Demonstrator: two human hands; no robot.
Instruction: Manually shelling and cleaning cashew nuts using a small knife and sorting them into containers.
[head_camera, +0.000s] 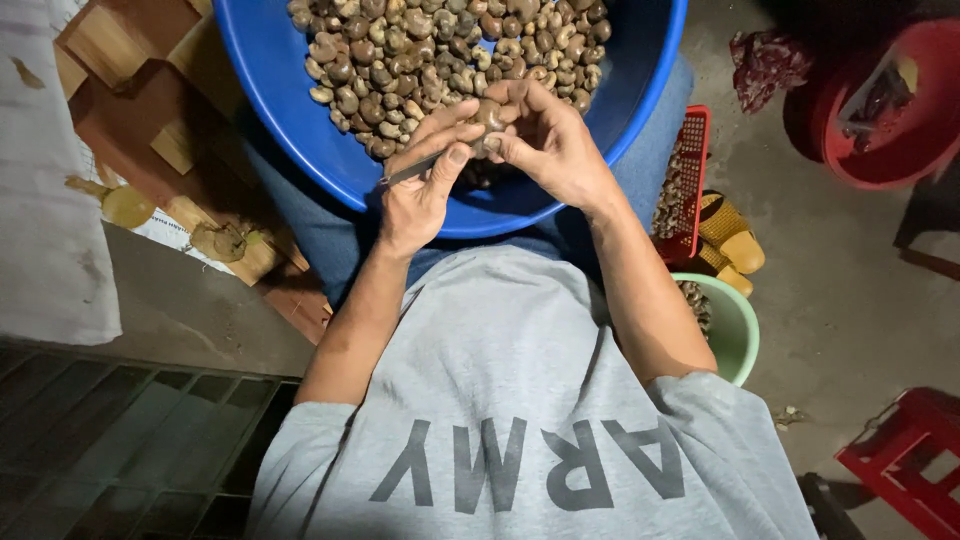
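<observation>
A big blue basin (290, 110) rests on my lap, holding a heap of brown unshelled nuts (440, 50). My hands meet over its near rim. My left hand (415, 195) grips a thin metal blade (408, 171) that points down to the left, thumb pressed along it. My right hand (555, 145) pinches a single brown nut (490, 115) between its fingers, right against the blade's tip. The working end of the blade is hidden between the fingers.
A red slotted basket (690, 180) with nuts, yellow sandals (735, 240) and a green bowl (738, 335) sit at my right. A red basin (885, 120) is at far right, a red stool (900, 465) lower right. Wooden blocks (150, 110) and a white cloth (40, 200) lie left.
</observation>
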